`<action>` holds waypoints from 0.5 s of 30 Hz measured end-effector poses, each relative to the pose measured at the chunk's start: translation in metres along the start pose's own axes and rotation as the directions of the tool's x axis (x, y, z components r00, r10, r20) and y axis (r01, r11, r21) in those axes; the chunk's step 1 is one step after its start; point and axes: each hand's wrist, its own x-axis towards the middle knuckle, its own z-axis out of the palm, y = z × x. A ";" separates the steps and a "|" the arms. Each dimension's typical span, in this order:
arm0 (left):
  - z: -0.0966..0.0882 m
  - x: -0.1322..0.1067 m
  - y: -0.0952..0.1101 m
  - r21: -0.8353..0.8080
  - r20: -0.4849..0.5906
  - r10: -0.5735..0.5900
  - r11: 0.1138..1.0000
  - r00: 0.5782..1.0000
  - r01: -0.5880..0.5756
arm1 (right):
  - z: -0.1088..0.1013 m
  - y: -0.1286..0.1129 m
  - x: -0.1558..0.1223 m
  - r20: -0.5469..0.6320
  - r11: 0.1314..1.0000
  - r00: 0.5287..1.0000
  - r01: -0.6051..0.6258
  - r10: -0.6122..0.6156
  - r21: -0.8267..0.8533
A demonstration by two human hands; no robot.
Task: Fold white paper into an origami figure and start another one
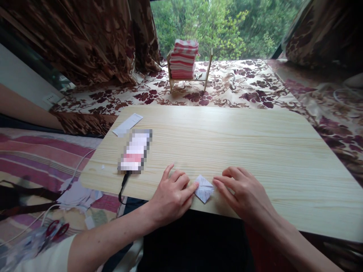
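White folded paper is lying on the surface; I'm seeing the left hand touching it, grip unclear, the right hand curving unclenched beside it, the phone appearing pixelated.

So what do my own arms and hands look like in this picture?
Your left hand and right hand are bare, with no gloves, rings or watches showing. A plain off-white sleeve covers the upper left arm; no right sleeve is in view.
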 end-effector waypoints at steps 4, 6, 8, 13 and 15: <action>0.004 -0.003 0.003 -0.003 -0.048 -0.048 0.999 0.998 0.048 | 0.004 -0.017 0.009 0.108 0.986 0.980 -0.169 0.167 0.009; 0.007 -0.002 0.004 -0.024 -0.083 -0.070 0.997 0.994 0.068 | 0.006 -0.024 0.013 0.158 0.979 0.967 -0.202 0.201 -0.015; 0.009 -0.001 0.005 -0.068 -0.113 -0.103 0.993 0.988 0.096 | 0.006 -0.027 0.015 0.180 0.975 0.959 -0.220 0.221 -0.023; 0.011 0.009 0.008 -0.182 -0.147 -0.308 0.942 0.940 0.280 | 0.006 -0.026 0.015 0.211 0.970 0.948 -0.240 0.240 -0.027; 0.009 0.014 0.010 -0.168 -0.116 -0.371 0.921 0.921 0.350 | 0.005 -0.026 0.017 0.220 0.967 0.942 -0.254 0.252 -0.019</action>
